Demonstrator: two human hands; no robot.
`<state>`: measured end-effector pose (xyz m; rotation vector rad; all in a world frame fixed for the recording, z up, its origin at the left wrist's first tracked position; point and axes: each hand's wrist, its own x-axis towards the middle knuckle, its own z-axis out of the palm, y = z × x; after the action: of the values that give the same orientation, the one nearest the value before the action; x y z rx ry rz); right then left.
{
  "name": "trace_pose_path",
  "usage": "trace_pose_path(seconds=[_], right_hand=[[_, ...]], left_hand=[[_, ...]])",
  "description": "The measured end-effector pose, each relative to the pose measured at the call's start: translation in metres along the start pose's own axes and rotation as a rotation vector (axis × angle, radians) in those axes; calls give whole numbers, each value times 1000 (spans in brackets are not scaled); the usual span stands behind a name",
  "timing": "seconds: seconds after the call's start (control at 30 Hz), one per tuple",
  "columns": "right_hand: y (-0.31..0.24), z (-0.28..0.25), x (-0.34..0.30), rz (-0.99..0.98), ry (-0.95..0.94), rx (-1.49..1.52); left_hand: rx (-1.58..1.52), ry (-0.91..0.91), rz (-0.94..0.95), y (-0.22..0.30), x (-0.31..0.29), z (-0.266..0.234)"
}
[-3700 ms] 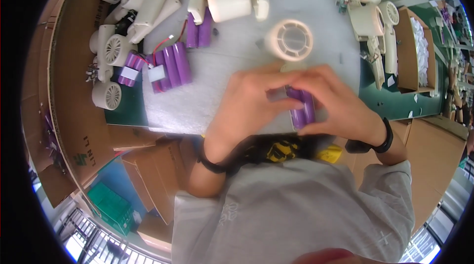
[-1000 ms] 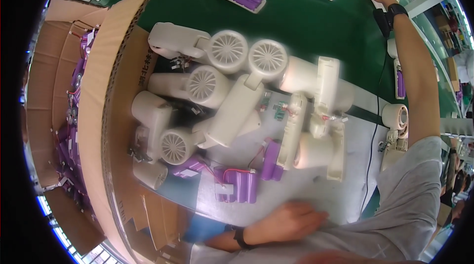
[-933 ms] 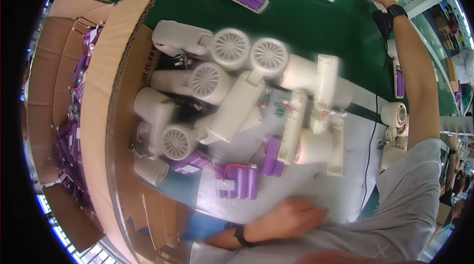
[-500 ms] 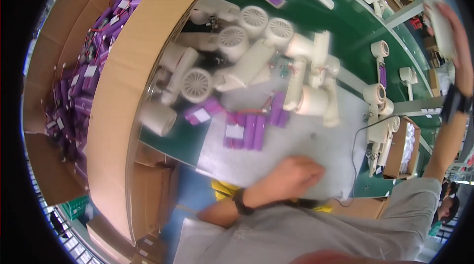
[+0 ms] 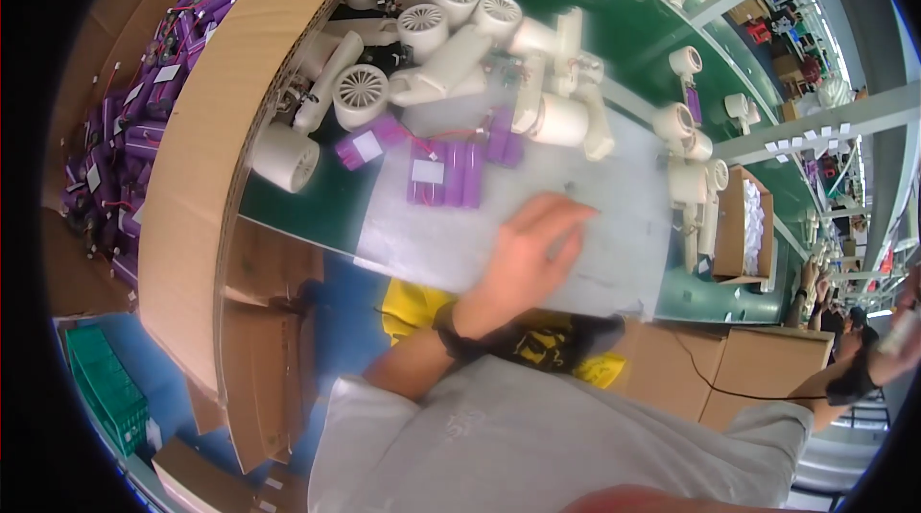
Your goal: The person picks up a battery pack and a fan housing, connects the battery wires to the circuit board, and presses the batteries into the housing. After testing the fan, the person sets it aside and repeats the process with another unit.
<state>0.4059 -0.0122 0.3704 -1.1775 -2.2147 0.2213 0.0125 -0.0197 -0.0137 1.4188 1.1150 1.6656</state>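
Observation:
My left hand (image 5: 539, 249) is over the grey mat (image 5: 614, 263), its bent fingers and thumb apart with nothing seen between them. Beyond it lie purple battery packs (image 5: 451, 177) with red wires and white labels. A heap of white handheld fan parts (image 5: 446, 67), some with round slotted grilles, sits farther back, and white fan housings (image 5: 561, 119) lie at the mat's far edge. At the far right rim, my right hand (image 5: 900, 335) is raised and smeared by motion. Something whitish shows at it, but its fingers and any grip are unclear.
On the left stands a tall cardboard box (image 5: 245, 81) full of purple battery packs (image 5: 144, 129). More white fans (image 5: 681, 124) and a small carton (image 5: 743, 225) of white pieces are on the right of the green table (image 5: 643, 52). Metal posts (image 5: 830, 119) rise beyond.
My right hand, which held a white fan part high at the right, has dropped to the lower right rim. My left hand has opened from a loose fist. The whole view has shifted.

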Motion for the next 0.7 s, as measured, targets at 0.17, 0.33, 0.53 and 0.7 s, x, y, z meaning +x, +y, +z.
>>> trace_pose_path(seconds=[0.17, 0.33, 0.53, 0.7], right_hand=[[10, 224, -23, 928, -64, 554], [38, 345, -44, 943, -306, 731], [49, 389, -50, 753, -281, 781], [49, 384, -46, 595, -427, 441]], left_hand=[[469, 181, 207, 9, 9, -36], [896, 141, 249, 18, 31, -105], [986, 15, -78, 11, 40, -126], [986, 13, -1, 3, 43, -133]])
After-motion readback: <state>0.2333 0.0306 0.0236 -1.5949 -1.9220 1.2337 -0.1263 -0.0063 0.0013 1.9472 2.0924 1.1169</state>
